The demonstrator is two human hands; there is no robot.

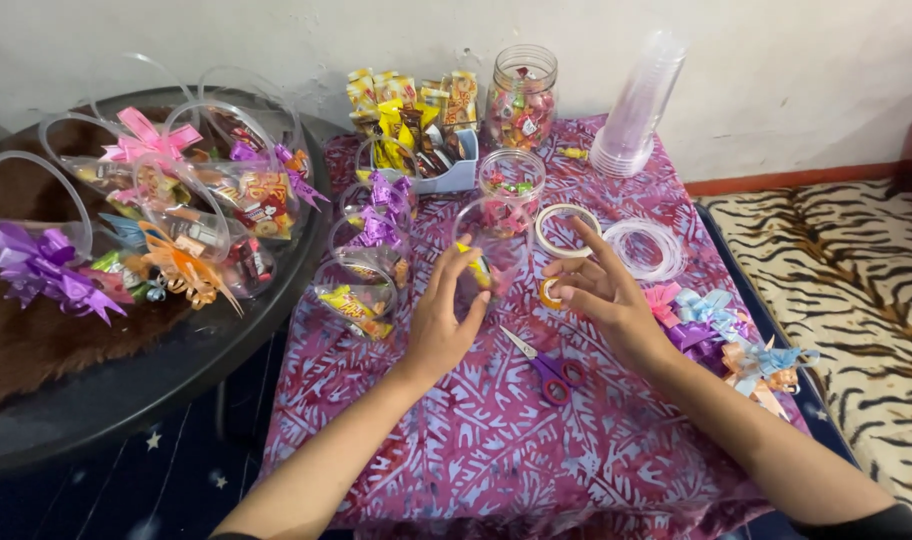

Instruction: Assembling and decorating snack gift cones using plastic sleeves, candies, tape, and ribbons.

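My left hand point(442, 322) cups the near side of a clear plastic cup point(488, 250) filled with wrapped candies, which stands on the purple patterned cloth point(476, 440). My right hand point(601, 290) hovers just right of the cup with fingers spread and holds nothing that I can see; beneath its fingers lies a small orange tape roll point(549, 293). Purple-handled scissors point(548, 368) lie on the cloth between my forearms. A larger roll of tape point(564, 228) lies behind my right hand.
Filled cups with ribbon bows point(376, 240) stand left of the cup, and more crowd a round dark table point(126, 400) at left. A candy jar point(521, 97), a snack box point(416, 130), stacked clear cups point(638, 105) and loose bows point(726, 335) ring the cloth.
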